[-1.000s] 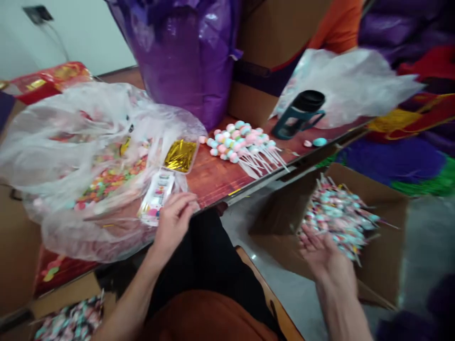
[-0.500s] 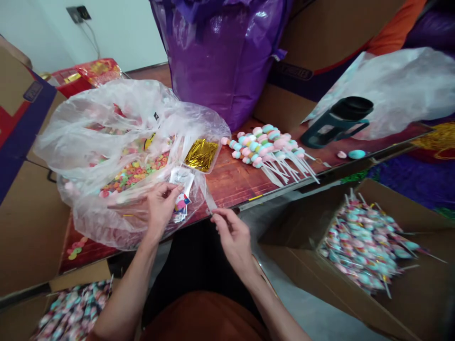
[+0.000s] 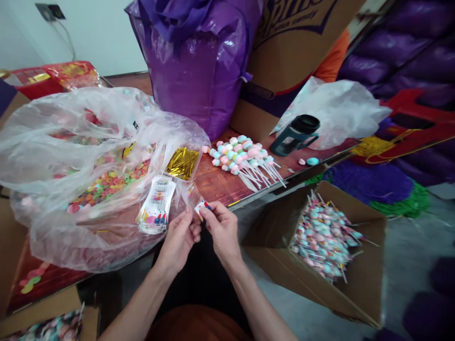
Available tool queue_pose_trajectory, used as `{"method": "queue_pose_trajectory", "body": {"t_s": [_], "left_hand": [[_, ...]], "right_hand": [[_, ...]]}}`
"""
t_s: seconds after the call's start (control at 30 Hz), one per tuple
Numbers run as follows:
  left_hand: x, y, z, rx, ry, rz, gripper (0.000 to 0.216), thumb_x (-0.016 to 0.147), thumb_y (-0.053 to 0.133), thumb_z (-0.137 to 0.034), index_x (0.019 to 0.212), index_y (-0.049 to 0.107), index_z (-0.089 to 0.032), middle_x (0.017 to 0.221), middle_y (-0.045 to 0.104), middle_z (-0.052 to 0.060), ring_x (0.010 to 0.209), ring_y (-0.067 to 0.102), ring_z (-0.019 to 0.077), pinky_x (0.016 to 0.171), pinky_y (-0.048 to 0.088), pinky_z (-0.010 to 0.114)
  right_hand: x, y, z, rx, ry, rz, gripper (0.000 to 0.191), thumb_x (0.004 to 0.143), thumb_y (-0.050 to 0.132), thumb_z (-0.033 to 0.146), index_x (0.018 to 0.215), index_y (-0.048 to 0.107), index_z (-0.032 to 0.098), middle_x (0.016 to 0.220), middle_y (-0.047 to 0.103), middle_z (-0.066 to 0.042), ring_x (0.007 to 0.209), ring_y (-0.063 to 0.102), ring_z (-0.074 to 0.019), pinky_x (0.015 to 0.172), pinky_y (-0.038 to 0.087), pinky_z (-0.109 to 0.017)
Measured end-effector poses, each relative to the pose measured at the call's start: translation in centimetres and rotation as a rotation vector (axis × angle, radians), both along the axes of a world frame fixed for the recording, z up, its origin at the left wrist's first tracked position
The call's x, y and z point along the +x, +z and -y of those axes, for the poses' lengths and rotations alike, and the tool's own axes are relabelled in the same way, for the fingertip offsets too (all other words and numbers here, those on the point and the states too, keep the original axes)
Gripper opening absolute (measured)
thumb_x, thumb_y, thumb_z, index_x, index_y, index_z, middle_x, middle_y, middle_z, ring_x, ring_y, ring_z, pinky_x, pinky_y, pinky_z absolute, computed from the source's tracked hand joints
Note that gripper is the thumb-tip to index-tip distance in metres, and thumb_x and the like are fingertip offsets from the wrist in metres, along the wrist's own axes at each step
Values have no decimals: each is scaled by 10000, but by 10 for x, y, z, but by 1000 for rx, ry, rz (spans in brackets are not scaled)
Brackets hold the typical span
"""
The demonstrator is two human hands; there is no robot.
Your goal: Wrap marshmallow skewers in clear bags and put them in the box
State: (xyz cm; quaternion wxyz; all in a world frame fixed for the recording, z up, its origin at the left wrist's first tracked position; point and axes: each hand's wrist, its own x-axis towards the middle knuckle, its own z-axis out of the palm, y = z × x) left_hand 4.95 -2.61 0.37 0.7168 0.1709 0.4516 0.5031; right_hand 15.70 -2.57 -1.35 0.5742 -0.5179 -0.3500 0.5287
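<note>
Pinching a printed wrapper (image 3: 200,207) in my right hand (image 3: 222,228) at the table's (image 3: 216,187) near edge, I'm probably opening it — my left hand (image 3: 180,233) curls close, its grip unclear. The next move likely calls for parting the layers — gently, without creasing.

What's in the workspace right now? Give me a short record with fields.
right hand: pinching a small printed packet
left hand: close beside it, fingers curled; contact unclear
packet stack: on the table, left of the hands
gold strips: beyond the stack
candy sticks: bunched on the table, white ends toward its near edge
mug: right of the candy sticks
cardboard box: below table level, right side, holding more candy sticks
</note>
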Motion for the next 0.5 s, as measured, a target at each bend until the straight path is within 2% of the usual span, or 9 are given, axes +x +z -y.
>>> {"method": "queue_pose_trajectory", "body": {"t_s": [0.07, 0.13, 0.23, 0.3, 0.4, 0.5], "left_hand": [[1, 2, -6, -72, 18, 161, 417, 671, 882, -456, 909, 702, -165, 803, 650, 8, 600, 534, 63, 506, 408, 168], [0, 3, -14, -92, 48, 215, 385, 652, 908, -342, 945, 715, -184, 861, 686, 16, 651, 582, 76, 522, 423, 166], [1, 3, -22, -28, 82, 128, 335, 598, 931, -259, 812, 694, -154, 729, 648, -15, 548, 503, 46, 499, 392, 166], [5, 2, -22, 63, 169, -2, 361, 573, 942, -296, 715, 650, -138, 603, 561, -56, 486, 412, 24, 481, 360, 162], [12, 3, -21, 132, 275, -138, 433, 583, 930, -406, 666, 598, -140, 529, 469, -85, 467, 368, 23, 461, 333, 160], [13, 7, -24, 99, 254, -88, 466, 600, 906, -472, 668, 575, -152, 557, 503, -69, 480, 426, 41, 455, 352, 173]], "right_hand": [[8, 2, -1, 2, 54, 9, 249, 807, 724, 410, 752, 645, 180, 618, 548, 50, 523, 370, -81, 501, 315, -222], [14, 4, -2, 5, 96, 20, 270, 809, 727, 419, 732, 632, 178, 613, 528, 52, 531, 367, -82, 504, 315, -223], [19, 5, -4, 27, 114, 63, 294, 824, 717, 431, 712, 618, 178, 605, 498, 54, 538, 359, -85, 508, 317, -225], [20, 5, -5, 50, 111, 97, 320, 855, 682, 445, 695, 594, 182, 602, 478, 54, 543, 356, -88, 515, 320, -228], [18, 5, -8, 65, 87, 164, 394, 913, 596, 474, 648, 512, 196, 601, 442, 51, 556, 362, -96, 526, 321, -232], [20, 5, -15, 76, 59, 247, 456, 937, 541, 499, 603, 421, 211, 575, 410, 53, 542, 351, -98, 530, 319, -238]]}}
